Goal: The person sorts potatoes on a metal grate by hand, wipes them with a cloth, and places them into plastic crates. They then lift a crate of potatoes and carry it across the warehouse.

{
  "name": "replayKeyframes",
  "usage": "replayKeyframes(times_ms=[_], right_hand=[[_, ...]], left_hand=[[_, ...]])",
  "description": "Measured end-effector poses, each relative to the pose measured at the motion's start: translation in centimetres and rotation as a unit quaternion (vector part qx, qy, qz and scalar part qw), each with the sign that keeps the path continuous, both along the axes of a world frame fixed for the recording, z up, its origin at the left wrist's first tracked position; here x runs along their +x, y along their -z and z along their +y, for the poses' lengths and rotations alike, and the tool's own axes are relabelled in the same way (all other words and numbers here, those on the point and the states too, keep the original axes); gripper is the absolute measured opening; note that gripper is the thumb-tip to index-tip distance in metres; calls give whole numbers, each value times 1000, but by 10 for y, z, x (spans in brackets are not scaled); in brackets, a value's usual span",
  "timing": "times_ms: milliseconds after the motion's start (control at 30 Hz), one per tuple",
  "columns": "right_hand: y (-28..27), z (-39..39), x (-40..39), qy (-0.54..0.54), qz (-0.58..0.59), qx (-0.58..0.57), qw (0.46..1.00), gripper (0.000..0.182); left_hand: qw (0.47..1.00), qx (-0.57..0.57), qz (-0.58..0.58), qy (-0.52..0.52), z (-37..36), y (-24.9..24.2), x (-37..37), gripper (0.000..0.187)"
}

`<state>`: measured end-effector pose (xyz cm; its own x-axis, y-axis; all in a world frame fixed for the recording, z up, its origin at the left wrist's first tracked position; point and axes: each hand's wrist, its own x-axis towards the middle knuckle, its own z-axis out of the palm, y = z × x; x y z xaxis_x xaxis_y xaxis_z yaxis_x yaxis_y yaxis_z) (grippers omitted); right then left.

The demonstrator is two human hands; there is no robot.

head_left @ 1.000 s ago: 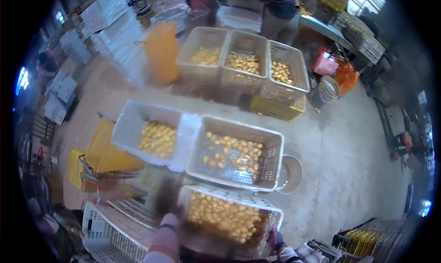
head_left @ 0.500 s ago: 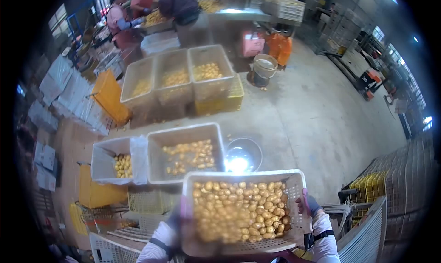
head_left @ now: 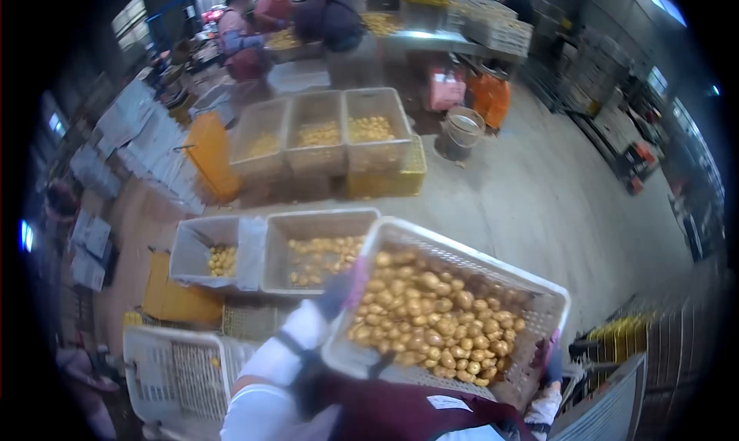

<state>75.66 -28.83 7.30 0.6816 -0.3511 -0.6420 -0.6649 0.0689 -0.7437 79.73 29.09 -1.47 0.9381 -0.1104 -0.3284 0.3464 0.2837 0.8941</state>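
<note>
A pale plastic crate [head_left: 548, 318] of small yellow potatoes [head_left: 439, 318] is held in front of my body, its long sides slanting down to the right. My left hand [head_left: 340, 293], gloved and blurred, grips the crate's left end. At the right end, my gloved right hand [head_left: 552, 360] is closed on the crate's side; the fingers are partly hidden. Just beyond the left end sits another pale crate [head_left: 281, 287] with a thinner layer of potatoes. Beside that one is a lined crate [head_left: 192, 248] with a small heap of potatoes.
Low at left stands a white slotted crate [head_left: 146, 372]. Across the aisle are three potato crates [head_left: 315, 154], with a yellow crate [head_left: 385, 182] under one. A bucket [head_left: 462, 133] stands on the floor [head_left: 523, 187]. Several people work at the back table; a pallet jack [head_left: 637, 164] is at right.
The held crate has turned from nearly level to slanted, its right end lower and nearer me. It has shifted right in view. The background has shifted right, and the white slotted crate shows more fully.
</note>
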Motion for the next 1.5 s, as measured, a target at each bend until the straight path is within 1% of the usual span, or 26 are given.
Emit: replayKeyframes(times_ms=[33,100,167,233,267,300,367,400,467,533,567,600,667,767,867,967,1033,1067,1100,1133,1200,1267,1300,1400,1467,1500], right_hand=[[7,-20,8,14,-14,-2,1000,61],[9,-53,21,35,-26,-35,998,63],[14,-73,25,56,-44,-76,995,63],[20,-90,29,88,-90,-77,989,63],[25,-108,38,94,-91,-40,991,61],[31,-128,47,98,-88,-42,990,61],[32,-158,72,111,-91,-65,987,60],[30,-173,88,115,-89,-73,987,60],[31,-198,118,126,-87,-80,985,60],[34,-211,144,125,-85,-87,985,60],[36,-214,152,121,-83,-91,985,60],[63,-232,156,117,-83,-90,986,60],[81,-235,169,111,-87,-88,986,59],[77,-236,199,95,-84,-91,988,59],[29,-252,329,49,-89,-100,990,58],[-2,-227,420,-7,-113,-123,986,57],[-20,-199,489,-29,-128,-145,981,55],[-23,-194,514,-38,-110,-126,985,55],[-25,-189,555,-51,-94,-106,989,54],[-26,-184,585,-61,-70,-86,992,54],[-39,-151,634,-117,-91,-84,985,52],[-47,-111,695,-170,-101,-69,978,51],[-72,-88,707,-196,-99,-77,973,51],[-70,-31,783,-269,-98,-73,955,51],[-62,27,841,-306,-103,-64,944,50],[-56,57,863,-330,-109,-68,935,50]], left_hand=[[989,104,-104,-11,-12,11,16,45],[956,232,-177,4,-43,-20,49,52],[995,99,-27,-16,-76,-67,77,55],[997,68,30,-7,-108,-84,109,59],[994,109,16,13,-129,-89,129,62],[988,149,5,34,-151,-88,146,65],[987,144,-33,64,-189,-58,180,66],[987,143,-14,67,-206,-52,198,66],[987,141,22,73,-239,-75,227,66],[990,126,37,52,-260,-17,252,64],[989,148,-15,25,-271,-48,247,65],[986,161,-1,43,-287,-30,252,65],[980,178,24,81,-284,-22,266,66],[986,168,19,8,-286,-30,271,64],[994,108,3,-6,-295,-32,368,63],[986,138,21,-91,-275,-66,411,64],[986,130,73,-69,-244,-80,445,64],[985,124,105,-57,-234,-80,447,65],[984,105,68,-124,-228,-85,462,62],[982,97,64,-150,-218,-93,470,65],[976,91,59,-190,-194,-114,483,71],[962,76,73,-251,-173,-120,499,72],[958,54,92,-266,-157,-132,487,72],[957,33,97,-272,-112,-106,488,75],[923,39,140,-357,-106,-131,490,74],[905,112,44,-409,-104,-112,489,67]])
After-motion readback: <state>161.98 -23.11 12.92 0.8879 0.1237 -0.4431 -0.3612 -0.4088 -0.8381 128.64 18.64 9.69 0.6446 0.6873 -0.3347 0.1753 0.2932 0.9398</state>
